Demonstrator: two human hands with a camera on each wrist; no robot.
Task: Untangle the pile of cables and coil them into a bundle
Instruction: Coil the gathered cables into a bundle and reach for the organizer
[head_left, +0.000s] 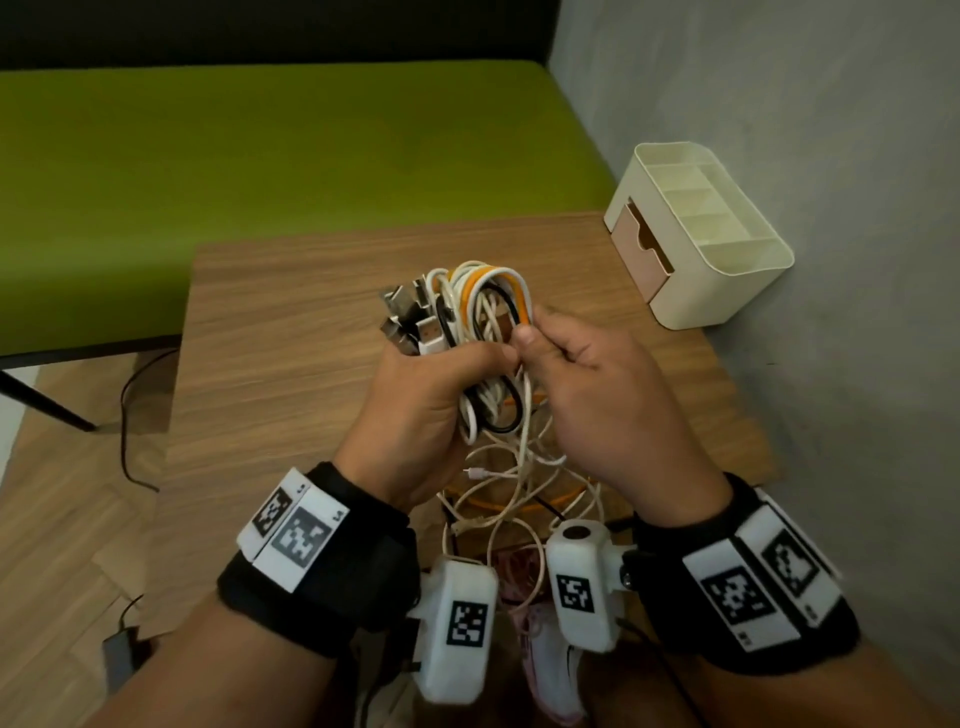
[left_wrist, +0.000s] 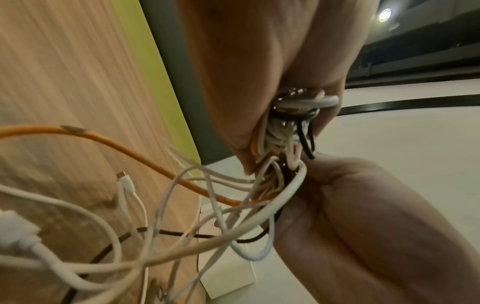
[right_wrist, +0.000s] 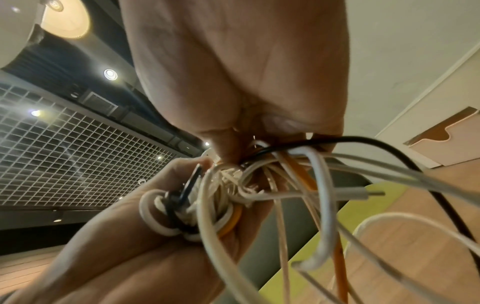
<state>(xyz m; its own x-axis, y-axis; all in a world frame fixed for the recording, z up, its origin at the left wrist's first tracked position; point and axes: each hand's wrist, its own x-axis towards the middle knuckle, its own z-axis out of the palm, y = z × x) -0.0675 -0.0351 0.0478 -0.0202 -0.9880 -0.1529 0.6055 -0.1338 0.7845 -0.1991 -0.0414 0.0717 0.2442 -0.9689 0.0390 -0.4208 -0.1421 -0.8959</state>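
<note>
A cream desk organiser (head_left: 701, 234) with a pink drawer stands at the far right corner of a small wooden table (head_left: 291, 364), against a grey wall; a green bench (head_left: 260, 171) runs behind the table. Loose cable tails (head_left: 519, 493), white, orange and black, hang tangled between the wrists and partly hide the table's near edge. Both hands are raised above the tabletop, palms turned toward each other, each wrist strapped with a black band and a white camera. The left hand (head_left: 415, 405) has its fingers curled tight around the coiled bundle of cables (head_left: 483, 312), whose loops and metal plugs stick out above the fist. The right hand (head_left: 587, 384) meets it from the side, thumb and forefinger pinching an orange-and-white loop at the bundle's edge, the other fingers folded.
</note>
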